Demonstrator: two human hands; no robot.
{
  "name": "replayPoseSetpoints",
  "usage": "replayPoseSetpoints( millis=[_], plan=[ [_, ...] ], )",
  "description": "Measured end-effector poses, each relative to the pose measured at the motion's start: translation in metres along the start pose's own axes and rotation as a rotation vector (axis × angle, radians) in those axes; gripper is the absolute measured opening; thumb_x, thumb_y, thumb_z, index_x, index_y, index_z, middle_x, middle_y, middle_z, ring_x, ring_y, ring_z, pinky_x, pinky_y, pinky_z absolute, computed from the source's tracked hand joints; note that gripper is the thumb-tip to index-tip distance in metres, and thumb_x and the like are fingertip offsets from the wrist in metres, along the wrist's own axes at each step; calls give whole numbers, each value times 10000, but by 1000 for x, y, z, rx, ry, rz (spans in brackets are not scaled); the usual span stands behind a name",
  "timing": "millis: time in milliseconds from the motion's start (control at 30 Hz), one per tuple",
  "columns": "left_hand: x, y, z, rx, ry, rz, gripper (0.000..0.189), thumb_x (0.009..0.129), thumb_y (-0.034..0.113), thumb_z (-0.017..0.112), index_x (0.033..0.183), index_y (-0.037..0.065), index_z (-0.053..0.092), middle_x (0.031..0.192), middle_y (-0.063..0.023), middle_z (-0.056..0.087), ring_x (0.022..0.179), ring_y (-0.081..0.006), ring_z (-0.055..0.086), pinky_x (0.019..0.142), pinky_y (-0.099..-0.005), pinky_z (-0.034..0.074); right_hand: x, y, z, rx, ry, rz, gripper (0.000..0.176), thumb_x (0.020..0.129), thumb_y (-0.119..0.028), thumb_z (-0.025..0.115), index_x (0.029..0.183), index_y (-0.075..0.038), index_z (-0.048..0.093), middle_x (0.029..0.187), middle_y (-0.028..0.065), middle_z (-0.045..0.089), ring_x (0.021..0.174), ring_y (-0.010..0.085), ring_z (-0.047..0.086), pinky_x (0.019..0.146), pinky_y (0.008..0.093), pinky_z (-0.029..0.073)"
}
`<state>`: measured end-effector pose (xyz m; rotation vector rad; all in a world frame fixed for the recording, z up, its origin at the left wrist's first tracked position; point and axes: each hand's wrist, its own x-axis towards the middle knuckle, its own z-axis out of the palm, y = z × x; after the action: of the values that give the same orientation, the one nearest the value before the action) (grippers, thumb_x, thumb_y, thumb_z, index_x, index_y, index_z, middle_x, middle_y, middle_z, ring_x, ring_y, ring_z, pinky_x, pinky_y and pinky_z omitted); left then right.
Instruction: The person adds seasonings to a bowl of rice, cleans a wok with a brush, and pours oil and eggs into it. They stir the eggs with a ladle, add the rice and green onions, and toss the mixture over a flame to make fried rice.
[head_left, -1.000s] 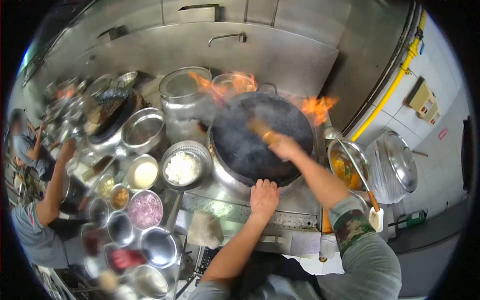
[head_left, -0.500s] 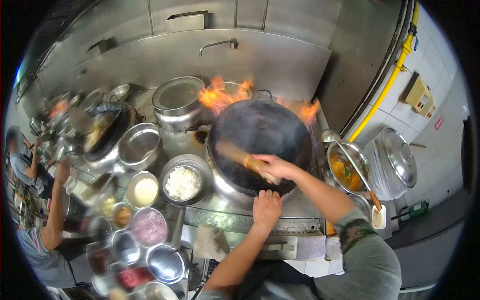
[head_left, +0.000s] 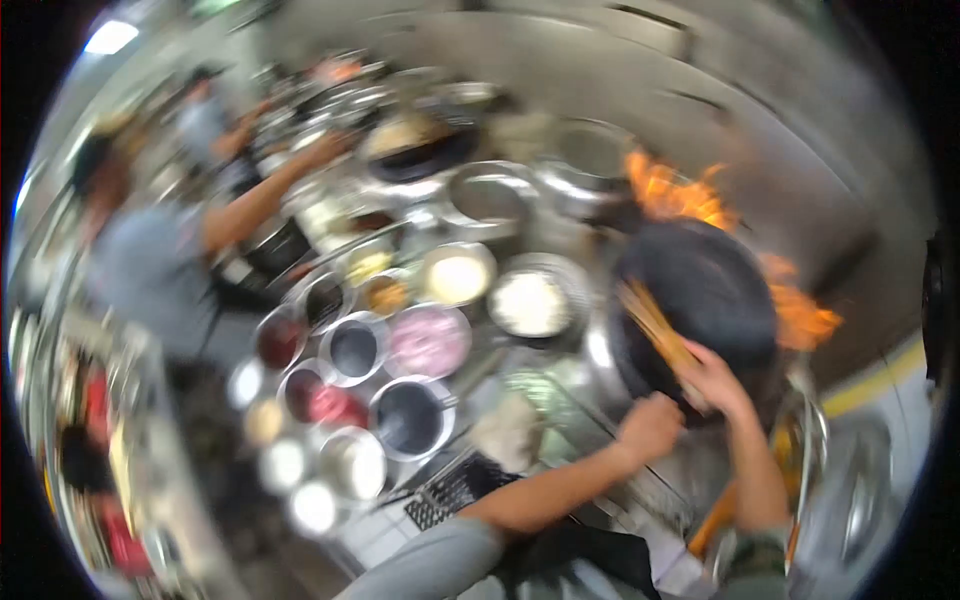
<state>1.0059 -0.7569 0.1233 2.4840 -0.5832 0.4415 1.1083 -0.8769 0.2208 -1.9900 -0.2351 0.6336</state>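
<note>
A large dark wok [head_left: 740, 290] sits on the range with flames rising around its far rim. My right hand [head_left: 718, 380] is closed round a bamboo wok brush [head_left: 652, 322], whose splayed end lies over the inside of the wok. At the near edge of the wok, my left hand [head_left: 652, 430] is curled into a grip; what its fingers wrap is partly hidden and blurred. To the left of the wok, a strainer of white rice [head_left: 530, 302] rests on the counter.
Several bowls stand to the left, among them one of pale yellow liquid [head_left: 458, 275] and one with pinkish contents [head_left: 428, 340]. Flames [head_left: 680, 190] burn behind the wok. A co-worker [head_left: 150, 260] reaches over the counter at left. A folded cloth [head_left: 508, 432] lies near the front edge.
My view has swung to the left and blurred, so the wok now appears further right. Both hands stay at the wok, the right one still holding the brush.
</note>
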Motion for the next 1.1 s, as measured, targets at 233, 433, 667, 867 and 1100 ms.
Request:
replayPoseSetpoints(
  millis=[233,433,667,867,1100],
  plan=[
    [-7,3,-10,28,-86,-72,247,826,277,628,988,97,681,998,-29,574,1011,-212,490,784,-342,421,-61,15,-179,-876,488,193,475,914,-224,612,1366,-93,546,1065,143,702,964,299,666,882,392,499],
    [-7,6,-17,16,-123,-81,342,776,321,692,1038,101,673,1026,-35,562,1045,-215,488,803,-353,426,130,110,-134,-444,531,-266,429,939,-177,607,1356,-98,545,776,48,597,599,187,558,548,362,455],
    [-11,5,-16,32,-41,-39,402,759,289,709,1090,78,624,1060,-56,530,1055,-231,472,794,-360,432,19,76,-124,-619,84,-79,560,924,-65,581,1459,-148,438,853,64,595,687,143,582,565,306,497],
    [-8,5,-7,40,-87,-74,383,764,230,680,1098,59,604,1074,-77,523,1065,-243,494,814,-376,456,61,107,-187,-854,1049,-451,567,941,-224,628,1464,-141,424,1297,208,582,1138,342,597,947,426,465],
    [-7,7,-9,72,-108,-49,465,746,290,737,1129,67,594,1091,-69,522,1084,-241,490,814,-370,459,96,20,-33,119,289,-120,570,969,-202,587,1499,-162,380,746,30,568,520,124,549,398,289,482]
  ],
)
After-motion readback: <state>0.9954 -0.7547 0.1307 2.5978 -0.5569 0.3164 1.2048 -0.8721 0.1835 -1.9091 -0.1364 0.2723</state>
